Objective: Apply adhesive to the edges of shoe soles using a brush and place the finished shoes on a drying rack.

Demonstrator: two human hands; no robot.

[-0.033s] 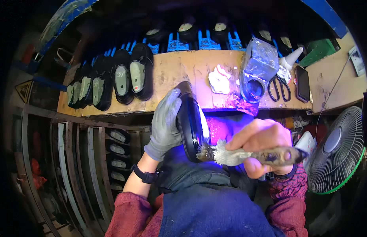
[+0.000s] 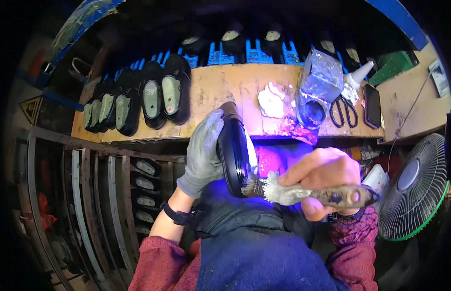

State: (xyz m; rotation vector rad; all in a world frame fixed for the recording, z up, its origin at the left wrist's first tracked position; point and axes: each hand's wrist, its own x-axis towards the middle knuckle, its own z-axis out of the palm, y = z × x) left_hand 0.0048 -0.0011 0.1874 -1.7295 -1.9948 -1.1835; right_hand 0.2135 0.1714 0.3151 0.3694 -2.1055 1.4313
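In my gloved left hand (image 2: 202, 148) I hold a black shoe sole (image 2: 231, 153), steeply tilted, its toe-to-heel length running away from me. Its rim is glossy and looks wet, and the far end is brownish. My bare right hand (image 2: 325, 177) is closed around the handle of a brush (image 2: 283, 190), which has pale cloth or string wound about its neck. The brush's bristles touch the near right edge of the sole. Part of the sole is hidden behind the gloved fingers.
Several black shoes (image 2: 176, 92) stand at the left of the wooden bench (image 2: 211, 82). On its right are a crumpled white cloth (image 2: 271, 103), a stained metal container (image 2: 318, 82), scissors (image 2: 344, 112) and a phone (image 2: 372, 105). A fan (image 2: 414, 186) stands right, a shoe rack (image 2: 114, 194) left.
The whole view has shifted very slightly. Both hands keep their hold, and the bristles stay against the sole's edge.
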